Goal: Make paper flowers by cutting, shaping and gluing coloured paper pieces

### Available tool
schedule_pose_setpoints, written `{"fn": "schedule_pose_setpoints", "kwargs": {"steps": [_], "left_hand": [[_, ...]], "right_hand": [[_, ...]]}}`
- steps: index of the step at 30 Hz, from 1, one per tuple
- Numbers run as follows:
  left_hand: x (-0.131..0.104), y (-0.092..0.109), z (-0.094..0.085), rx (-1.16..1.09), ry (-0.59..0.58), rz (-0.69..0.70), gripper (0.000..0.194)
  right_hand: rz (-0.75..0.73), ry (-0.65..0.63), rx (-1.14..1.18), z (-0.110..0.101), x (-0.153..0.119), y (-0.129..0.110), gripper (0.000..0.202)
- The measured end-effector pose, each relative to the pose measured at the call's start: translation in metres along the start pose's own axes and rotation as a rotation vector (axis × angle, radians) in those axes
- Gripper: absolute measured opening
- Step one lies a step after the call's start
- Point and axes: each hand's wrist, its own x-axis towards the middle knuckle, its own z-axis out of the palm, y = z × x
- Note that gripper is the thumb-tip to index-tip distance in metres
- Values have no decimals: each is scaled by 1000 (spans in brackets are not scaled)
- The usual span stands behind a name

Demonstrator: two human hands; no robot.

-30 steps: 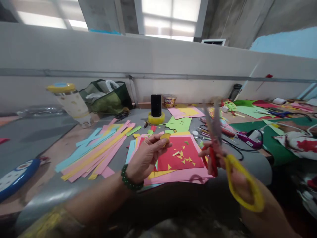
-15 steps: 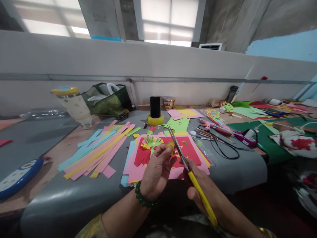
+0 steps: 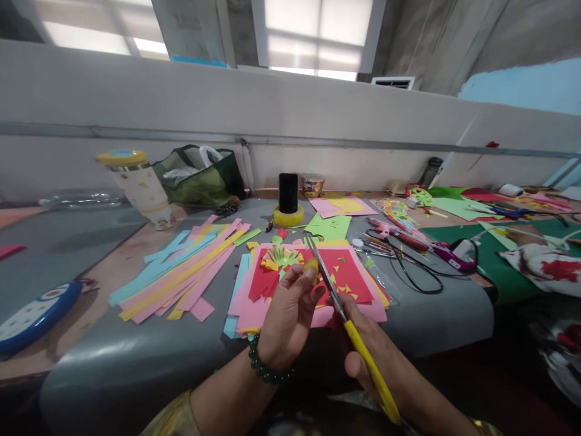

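Pinched between the thumb and fingers of my left hand (image 3: pixel 290 309) is a small piece of yellow paper (image 3: pixel 311 266). My right hand (image 3: pixel 367 330) is wrapped round yellow-handled scissors (image 3: pixel 370 360), their long metal blades pointing up and away, close beside the yellow piece. Whether the blades touch the paper I cannot tell. Beneath both hands lies red paper (image 3: pixel 356 266) on a stack of pink sheets (image 3: pixel 247 312), scattered with tiny yellow and green scraps. A fringed green and yellow paper flower (image 3: pixel 280 257) rests on the red sheet, left of the blades.
Pink, blue and yellow paper strips (image 3: pixel 190 266) fan out at left. A phone (image 3: pixel 288 192) stands in a yellow tape roll (image 3: pixel 288 216) at the back. Right of the stack lie a glue gun (image 3: pixel 454 254) and black cable (image 3: pixel 422 287). A tumbler (image 3: pixel 143 191) stands at back left.
The view has shifted slightly. More yellow scraps show on the red paper below the scissors. Both hands keep nearly the same position and hold.
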Motion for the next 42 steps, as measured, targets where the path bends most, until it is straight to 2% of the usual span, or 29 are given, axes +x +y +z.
{"fn": "schedule_pose_setpoints", "kwargs": {"steps": [6, 15, 25, 32, 37, 40, 42], "left_hand": [[3, -1, -4, 26, -81, 31, 20], [5, -5, -8, 83, -150, 60, 42], [5, -7, -8, 99, -168, 60, 47], [6, -6, -8, 109, -161, 68, 47], [6, -6, -8, 76, -136, 71, 45], [6, -1, -8, 99, -144, 63, 46], [5, 3, -8, 172, -210, 56, 47]], "right_hand": [[-49, 18, -48, 2, -6, 5, 100], [-42, 0, -41, 9, -12, 12, 99], [-169, 160, -154, 15, -16, 10, 80], [-44, 106, 6, 15, -13, 9, 87], [94, 113, 129, 18, -9, 6, 90], [198, 185, 291, 14, -10, 8, 83], [235, 272, 375, 4, -10, 10, 69]]}}
